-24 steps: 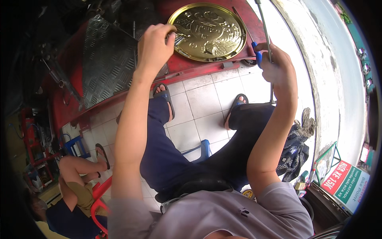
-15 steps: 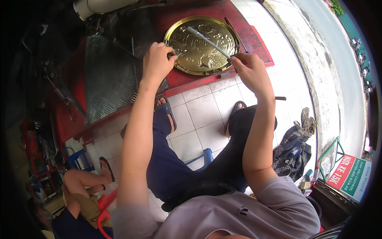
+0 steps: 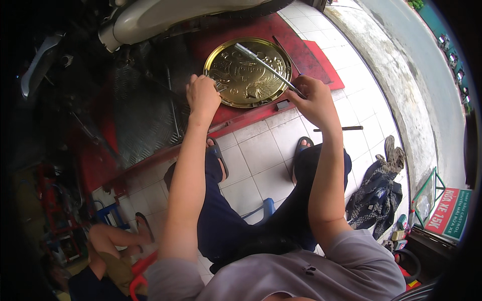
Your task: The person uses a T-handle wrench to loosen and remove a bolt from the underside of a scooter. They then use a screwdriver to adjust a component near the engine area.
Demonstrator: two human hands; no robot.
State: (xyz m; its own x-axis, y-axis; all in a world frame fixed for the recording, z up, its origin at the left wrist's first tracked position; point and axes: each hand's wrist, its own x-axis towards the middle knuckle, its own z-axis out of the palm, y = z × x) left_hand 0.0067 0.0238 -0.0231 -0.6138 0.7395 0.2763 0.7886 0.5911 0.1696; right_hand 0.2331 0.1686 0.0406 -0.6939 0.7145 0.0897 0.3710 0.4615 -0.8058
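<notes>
A round gold-coloured tray with a raised pattern lies on a red platform. My right hand is closed around a long silver metal rod, which slants across the tray toward its far side. My left hand is at the tray's left rim, fingers curled down; what they hold is hidden. A thin screwdriver shaft lies beside the tray's right edge, its handle mostly behind my right hand.
The red platform carries a dark tread plate, tools and a white vehicle body above. A dark bar and bundled cloth lie on the tiles. Another person sits lower left. A roadside sign stands right.
The rod in my right hand has swung from upright down to lie diagonally over the tray. The view has shifted, so the tray appears lower and more of the vehicle shows above.
</notes>
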